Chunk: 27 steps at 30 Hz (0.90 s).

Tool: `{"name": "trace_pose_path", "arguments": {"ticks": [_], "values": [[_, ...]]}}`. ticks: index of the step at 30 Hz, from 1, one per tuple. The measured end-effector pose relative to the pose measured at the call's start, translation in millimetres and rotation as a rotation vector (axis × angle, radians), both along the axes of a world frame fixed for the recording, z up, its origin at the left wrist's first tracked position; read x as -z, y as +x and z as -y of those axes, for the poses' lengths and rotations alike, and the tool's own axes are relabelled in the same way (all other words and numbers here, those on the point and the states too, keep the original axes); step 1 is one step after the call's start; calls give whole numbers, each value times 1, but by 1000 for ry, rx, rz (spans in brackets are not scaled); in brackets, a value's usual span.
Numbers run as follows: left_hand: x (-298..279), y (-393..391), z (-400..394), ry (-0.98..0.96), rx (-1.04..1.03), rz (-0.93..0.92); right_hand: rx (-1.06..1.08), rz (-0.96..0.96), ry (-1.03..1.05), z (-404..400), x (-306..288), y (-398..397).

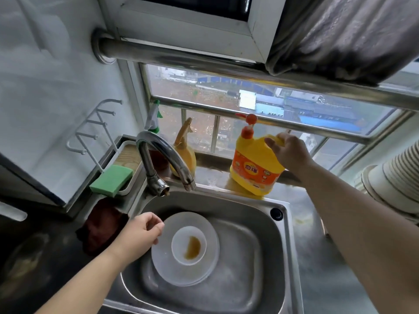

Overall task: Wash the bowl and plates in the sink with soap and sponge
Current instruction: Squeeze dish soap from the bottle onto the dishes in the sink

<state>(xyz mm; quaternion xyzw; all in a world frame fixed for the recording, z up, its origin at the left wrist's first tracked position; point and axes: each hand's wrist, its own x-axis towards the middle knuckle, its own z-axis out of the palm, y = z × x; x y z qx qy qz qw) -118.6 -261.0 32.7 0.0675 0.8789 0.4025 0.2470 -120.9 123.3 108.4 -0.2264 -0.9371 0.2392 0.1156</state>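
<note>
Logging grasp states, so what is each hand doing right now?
Left hand: loosely curled at the plates' rim; grip cannot be told.
Right hand: grips the yellow dish soap jug's handle.
</note>
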Motion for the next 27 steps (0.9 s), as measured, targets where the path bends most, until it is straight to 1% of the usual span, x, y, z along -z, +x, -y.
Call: {"name": "trace_pose_path", "arguments": {"ticks": [3,10,13,14,15,17,20,23,27], "values": [[3,3,-7,7,19,19,18,16,-3,-4,6,11],[3,7,-11,8,7,4,59,-54,207,2,6,18],[5,11,-8,5,-1,10,0,-260,283,16,3,30],[6,13,-7,0,-1,10,-43,-334,272,25,4,36],[7,15,-6,-7,-3,10,-88,-369,217,36,8,44],[9,19,-1,-18,-14,13,-165,-321,30,65,20,63],[12,21,10,-35,-51,18,-300,-124,-175,103,49,87],[13,17,26,-53,-124,0,-369,76,-285,137,72,95],[14,-6,49,-107,-183,-51,-388,167,-342,179,86,84]]}}
